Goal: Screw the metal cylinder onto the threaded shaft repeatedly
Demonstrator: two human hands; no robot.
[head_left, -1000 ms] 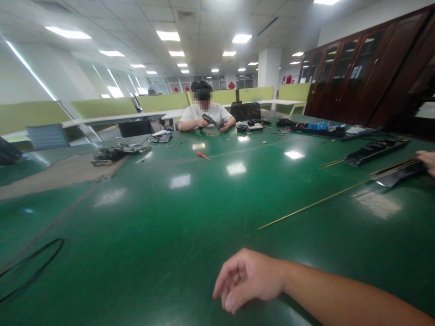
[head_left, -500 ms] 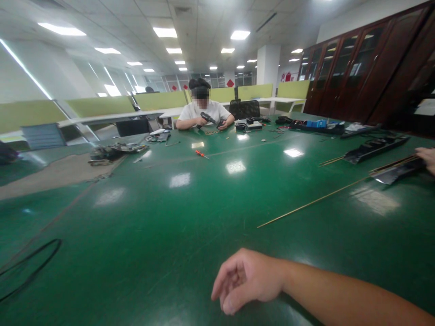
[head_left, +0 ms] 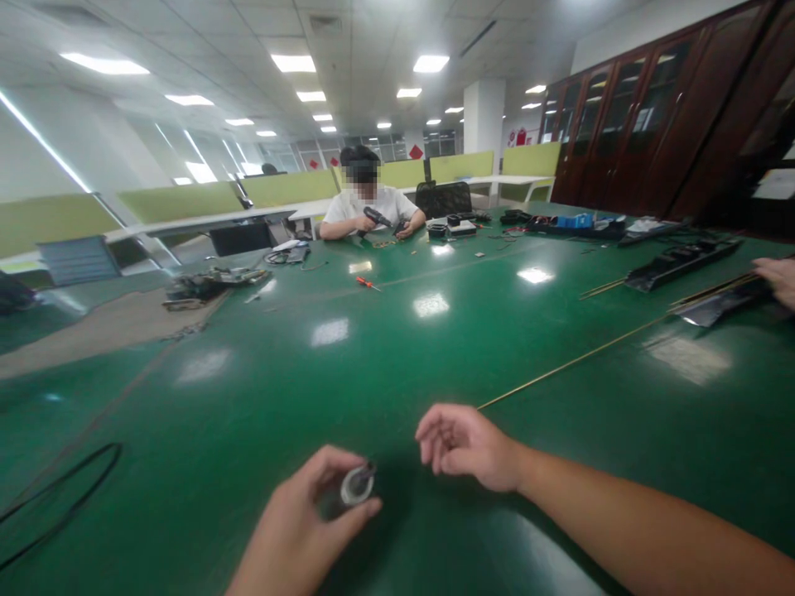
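My left hand (head_left: 298,521) is low in the middle of the view, its thumb and fingers closed around a small round silver and black part (head_left: 357,486) held just above the green table (head_left: 279,364). My right hand (head_left: 463,445) hovers close to the right of that part. Its fingers are loosely curled and apart, with nothing in them. A long thin brass rod (head_left: 577,358) lies on the table just beyond my right hand.
A person in a white shirt (head_left: 366,207) sits at the far side with a power tool. Another person's hand (head_left: 776,280) rests on black parts at the right edge. A black cable (head_left: 62,488) loops at the left. A red screwdriver (head_left: 368,284) and scattered electronics lie farther away.
My left hand has come into view from below, holding the small round part. My right hand has lifted and moved forward toward it.
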